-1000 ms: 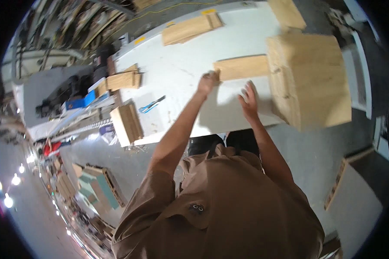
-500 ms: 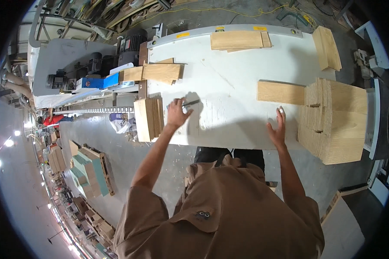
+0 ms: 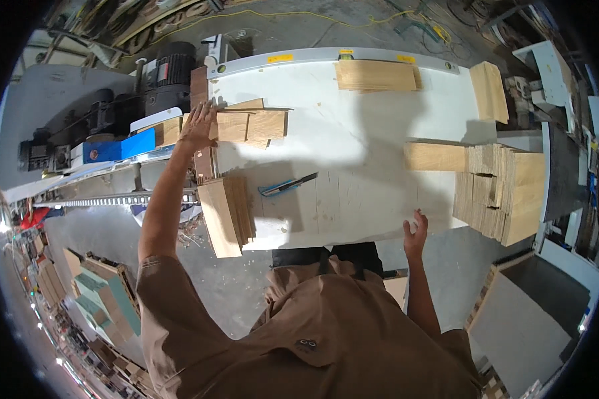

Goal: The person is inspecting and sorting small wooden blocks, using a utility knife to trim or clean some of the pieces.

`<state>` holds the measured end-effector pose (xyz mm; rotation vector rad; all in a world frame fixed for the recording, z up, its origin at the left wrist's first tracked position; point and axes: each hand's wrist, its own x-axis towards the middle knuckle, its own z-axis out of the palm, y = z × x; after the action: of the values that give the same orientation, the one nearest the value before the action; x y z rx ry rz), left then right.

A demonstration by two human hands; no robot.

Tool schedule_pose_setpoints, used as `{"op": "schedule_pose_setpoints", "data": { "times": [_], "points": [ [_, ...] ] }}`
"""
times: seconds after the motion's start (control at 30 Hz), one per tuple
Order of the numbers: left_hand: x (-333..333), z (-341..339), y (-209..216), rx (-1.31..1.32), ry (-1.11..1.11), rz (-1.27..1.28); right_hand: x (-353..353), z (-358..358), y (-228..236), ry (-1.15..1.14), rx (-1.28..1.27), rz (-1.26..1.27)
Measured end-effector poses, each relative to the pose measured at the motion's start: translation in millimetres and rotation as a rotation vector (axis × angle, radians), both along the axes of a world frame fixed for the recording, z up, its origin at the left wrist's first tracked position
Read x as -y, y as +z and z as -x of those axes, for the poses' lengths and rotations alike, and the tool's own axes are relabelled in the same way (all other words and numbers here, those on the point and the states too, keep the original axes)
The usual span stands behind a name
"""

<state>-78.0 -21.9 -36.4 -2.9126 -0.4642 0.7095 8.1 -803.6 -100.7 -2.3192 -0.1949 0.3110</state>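
Left hand (image 3: 198,126): palm down over wood strips (image 3: 266,125), fingers straight, nothing visibly gripped; contact hard to confirm.
Right hand (image 3: 416,236): loosely curled, empty, near white table's (image 3: 353,206) front edge.
Wood strips: askew overlapping pile, table's left end; pale tan, thin, flat, grained.
Handling: probably light, stiff, corners chippable; best held by long edges.

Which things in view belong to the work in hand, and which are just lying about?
Likely in use:
- wooden boards at the left hand
- stacked boards beyond the open right hand
- blue utility knife

Apparently lying about:
- spirit level along the far table edge
- green panels on the floor side
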Motion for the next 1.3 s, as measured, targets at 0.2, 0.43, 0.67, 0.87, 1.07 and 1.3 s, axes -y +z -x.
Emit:
{"op": "schedule_pose_setpoints", "data": {
  "times": [0.2, 0.43, 0.67, 0.87, 1.07, 1.3],
  "points": [
    [40.0, -61.1, 37.6, -0.122, -0.012, 0.295, 0.5, 73.1, -10.4, -0.173, -0.127, 0.087],
    [-17.1, -110.3, -13.8, -0.296, 0.016, 0.507, -2.1, 107.8, 5.0, -0.208, -0.143, 0.099],
    [-3.6, -117.0, -9.4, -0.328, 0.009, 0.454, -2.5, 135.5, 19.9, -0.326, -0.132, 0.089],
    [68.8, -106.7, 11.8, -0.178, 0.136, 0.599, -17.1, 136.0, 0.8, -0.193, -0.044, 0.037],
    [155.9, -98.2, 24.2, 0.081, 0.092, 0.446, -88.3, 70.4, 1.0, 0.094, 0.236, -0.002],
    [279.1, -106.5, 98.4, 0.492, 0.023, 0.347, -265.5, 34.3, 5.8, 0.778, 0.339, -0.123]
  ]
}}
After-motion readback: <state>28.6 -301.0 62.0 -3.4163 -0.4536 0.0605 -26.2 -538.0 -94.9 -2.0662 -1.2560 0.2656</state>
